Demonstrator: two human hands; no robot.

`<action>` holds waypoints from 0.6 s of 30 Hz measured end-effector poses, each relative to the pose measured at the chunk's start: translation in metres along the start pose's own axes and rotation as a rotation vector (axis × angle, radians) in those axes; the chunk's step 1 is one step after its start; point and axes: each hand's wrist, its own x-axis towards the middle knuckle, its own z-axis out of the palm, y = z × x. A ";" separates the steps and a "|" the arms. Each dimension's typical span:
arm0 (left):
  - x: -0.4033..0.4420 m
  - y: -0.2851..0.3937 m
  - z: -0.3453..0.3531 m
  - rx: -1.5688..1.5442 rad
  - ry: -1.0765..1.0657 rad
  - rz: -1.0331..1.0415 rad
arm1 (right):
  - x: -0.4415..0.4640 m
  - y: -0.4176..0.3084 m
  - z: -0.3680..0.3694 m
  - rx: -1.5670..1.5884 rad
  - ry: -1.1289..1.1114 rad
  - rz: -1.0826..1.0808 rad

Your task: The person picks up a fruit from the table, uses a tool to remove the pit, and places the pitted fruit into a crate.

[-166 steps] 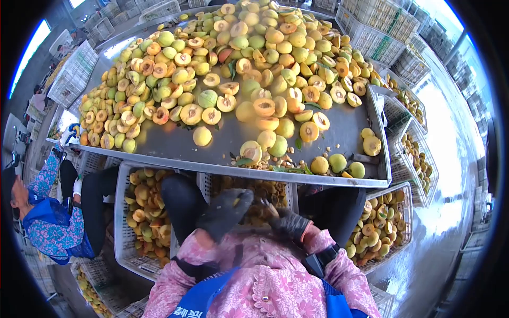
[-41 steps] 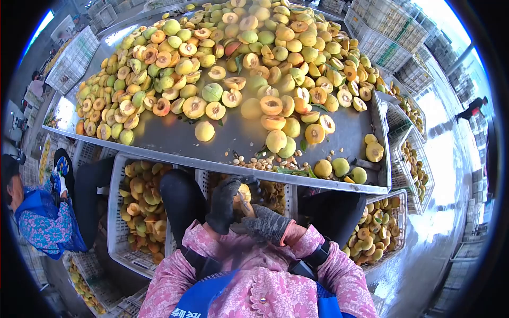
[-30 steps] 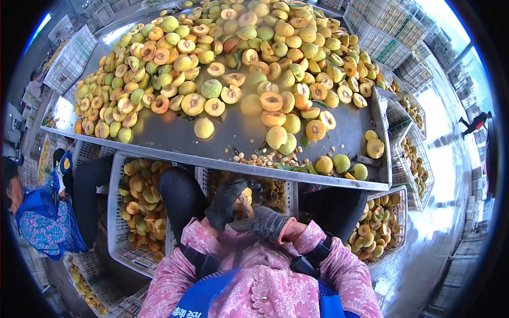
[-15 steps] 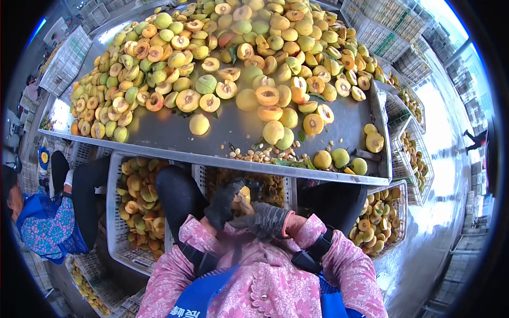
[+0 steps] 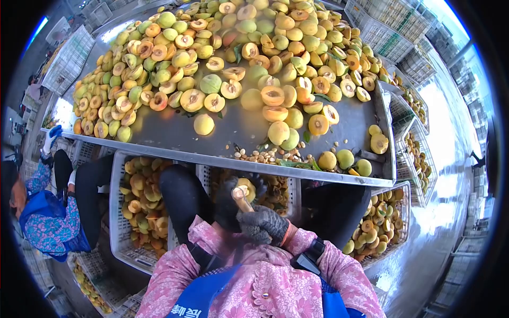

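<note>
Both my hands, in dark knit gloves, meet over my lap below the table's front edge. My left hand [image 5: 225, 199] is closed around a yellow peach piece [image 5: 247, 186], its fingers partly hidden. My right hand [image 5: 263, 223] grips a short tool with a light wooden-looking handle [image 5: 241, 200]; its upper end touches or nearly touches the peach, and its working tip cannot be made out. Under my hands is a crate of peach pieces [image 5: 277, 192]. Loose pits [image 5: 260, 156] lie along the table's edge just beyond.
A metal table [image 5: 175, 132] carries a large heap of halved and whole peaches [image 5: 212, 82]. Full crates stand left [image 5: 119, 233] and right [image 5: 405, 220] of my knees. A co-worker in a blue patterned sleeve [image 5: 50, 225] sits at left. Stacked crates [image 5: 384, 32] rise behind.
My right hand has turned, so the tool's handle now points more upward at the peach. The co-worker's gloved hand has risen to the table's corner. The view has shifted slightly.
</note>
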 end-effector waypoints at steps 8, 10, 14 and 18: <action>-0.007 0.059 0.027 1.102 -0.199 0.117 | -0.031 -0.013 -0.022 -0.126 0.006 -0.113; -0.019 0.100 0.030 0.958 -0.040 0.056 | -0.031 -0.011 -0.030 -0.260 0.240 -0.143; -0.048 0.149 -0.039 1.656 0.303 0.778 | -0.044 -0.011 -0.042 -0.428 0.406 -0.101; -0.050 0.212 -0.086 1.412 0.585 0.291 | -0.041 0.006 -0.060 -0.284 0.473 -0.135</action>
